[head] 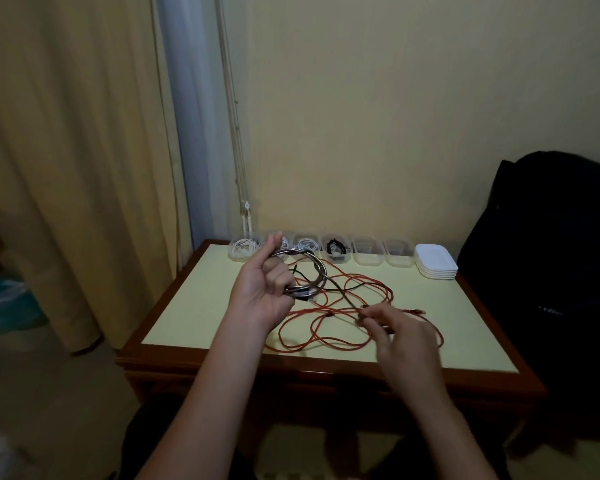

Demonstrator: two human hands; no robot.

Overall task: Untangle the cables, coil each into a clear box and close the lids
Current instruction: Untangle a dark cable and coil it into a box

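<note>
Grey cable (303, 271) is up off the worktop (205, 306), wound into a few loops. This looks like the coiling step, with only its tail left to gather. The left hand (264, 289) is raised, palm toward the camera, fingers curled round the near side of the coil and thumb pointing up. The tail runs down and right to the right hand (402, 330), which pinches it in its fingertips low over the worktop. That hand is blurred, so the exact grip is hard to read.

Next, I'd say: wrap the tail onto the coil, keeping it clear of the red cable (312, 310) sprawled underneath. Then carry it back to an empty clear box (368, 252) in the back row. The white lids (435, 263) sit stacked just beside that row.
</note>
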